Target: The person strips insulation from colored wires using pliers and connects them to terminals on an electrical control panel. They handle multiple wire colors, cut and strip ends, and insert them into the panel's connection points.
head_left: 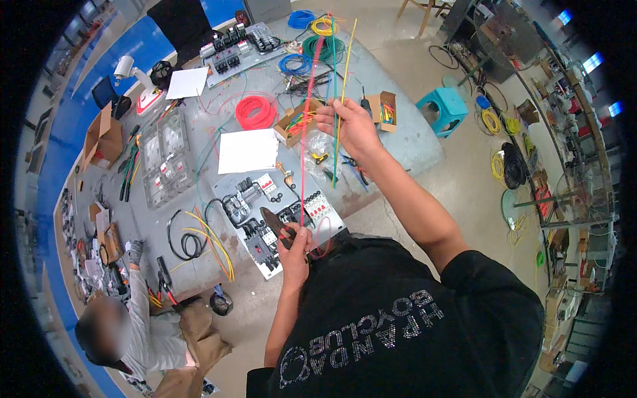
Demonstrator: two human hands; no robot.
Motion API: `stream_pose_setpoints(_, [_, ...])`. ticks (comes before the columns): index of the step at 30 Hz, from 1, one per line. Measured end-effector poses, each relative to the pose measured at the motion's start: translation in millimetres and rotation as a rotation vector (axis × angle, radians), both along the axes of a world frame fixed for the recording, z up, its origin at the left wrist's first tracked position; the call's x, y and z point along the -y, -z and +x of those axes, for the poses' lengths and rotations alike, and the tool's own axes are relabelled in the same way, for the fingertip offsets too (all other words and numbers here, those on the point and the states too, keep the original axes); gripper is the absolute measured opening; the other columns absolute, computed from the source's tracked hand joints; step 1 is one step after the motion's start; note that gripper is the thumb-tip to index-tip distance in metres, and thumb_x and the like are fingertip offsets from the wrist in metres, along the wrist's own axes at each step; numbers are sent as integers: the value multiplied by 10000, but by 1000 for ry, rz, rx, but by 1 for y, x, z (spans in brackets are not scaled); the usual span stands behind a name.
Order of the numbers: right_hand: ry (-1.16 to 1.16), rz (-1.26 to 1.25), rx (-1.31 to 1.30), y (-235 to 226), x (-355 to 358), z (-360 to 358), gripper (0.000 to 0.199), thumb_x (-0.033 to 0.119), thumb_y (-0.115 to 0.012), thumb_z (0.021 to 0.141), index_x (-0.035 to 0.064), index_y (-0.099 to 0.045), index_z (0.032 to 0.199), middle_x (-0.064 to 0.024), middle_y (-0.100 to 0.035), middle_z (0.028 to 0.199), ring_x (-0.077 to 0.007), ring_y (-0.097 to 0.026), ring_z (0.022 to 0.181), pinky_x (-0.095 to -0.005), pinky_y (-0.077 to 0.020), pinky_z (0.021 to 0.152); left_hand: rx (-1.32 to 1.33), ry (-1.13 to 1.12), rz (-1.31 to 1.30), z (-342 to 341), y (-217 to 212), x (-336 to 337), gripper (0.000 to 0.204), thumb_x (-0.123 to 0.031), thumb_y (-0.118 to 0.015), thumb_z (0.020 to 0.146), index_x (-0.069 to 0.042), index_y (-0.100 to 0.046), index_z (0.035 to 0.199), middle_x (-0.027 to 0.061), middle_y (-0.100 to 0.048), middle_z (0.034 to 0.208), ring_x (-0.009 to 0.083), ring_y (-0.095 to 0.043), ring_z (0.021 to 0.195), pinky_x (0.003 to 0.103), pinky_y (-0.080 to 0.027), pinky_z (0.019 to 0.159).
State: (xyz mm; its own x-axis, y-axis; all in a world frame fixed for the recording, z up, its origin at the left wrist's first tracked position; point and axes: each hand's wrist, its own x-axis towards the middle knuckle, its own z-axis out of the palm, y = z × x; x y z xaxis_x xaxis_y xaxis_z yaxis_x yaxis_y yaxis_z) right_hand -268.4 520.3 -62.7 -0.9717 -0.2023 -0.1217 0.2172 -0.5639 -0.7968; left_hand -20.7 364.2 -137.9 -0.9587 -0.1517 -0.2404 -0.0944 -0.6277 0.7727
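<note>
My left hand is closed around a dark hand tool, whose exact kind I cannot make out. A long red wire runs up from this hand, nearly straight across the table. Farther up, my right hand has its fingers bent around a yellow strand and a green strand, both long and straight. Below my left hand's tool lies a white panel carrying breakers and black contactors. A loop of thin red wire hangs at the panel's right side.
On the grey table are a white sheet, a red wire coil, small cardboard boxes and another component panel. A co-worker's gloved hand is at the left edge. A turquoise stool stands right.
</note>
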Motion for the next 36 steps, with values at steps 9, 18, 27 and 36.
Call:
stream_pose_setpoints(9, [-133, -95, 224, 46, -1, 41, 208, 174, -567, 1014, -4, -563, 1121, -143, -654, 1074, -258, -664, 1021, -398, -564, 916, 124, -12, -66, 4, -4, 3, 162, -120, -610, 972, -74, -520, 1098, 2, -509, 758, 78, -441, 614, 234, -347, 525])
stream_pose_setpoints(18, [-282, 0, 323, 64, -3, 78, 227, 252, -616, 991, 72, -640, 1127, 2, -659, 955, -116, -618, 872, -275, -504, 782, 208, 210, -398, 9, 9, -12, 152, -169, -681, 939, -33, -627, 980, -33, -577, 815, 58, -515, 755, 244, -432, 691])
stream_pose_setpoints(27, [-224, 43, 343, 59, -13, 94, 270, 265, -604, 1000, 49, -611, 1160, -30, -659, 947, -131, -634, 823, -308, -537, 739, 160, 328, -546, 8, 16, -19, 199, -173, -669, 941, -22, -617, 1059, 2, -595, 837, 93, -522, 799, 270, -446, 761])
stream_pose_setpoints(36, [-247, 58, 316, 70, -18, 88, 211, 195, -606, 995, 49, -627, 1146, -43, -679, 946, -140, -663, 827, -301, -558, 755, 241, 291, -466, 5, 12, -16, 219, -208, -693, 934, -23, -623, 1029, 10, -614, 839, 98, -537, 793, 280, -459, 755])
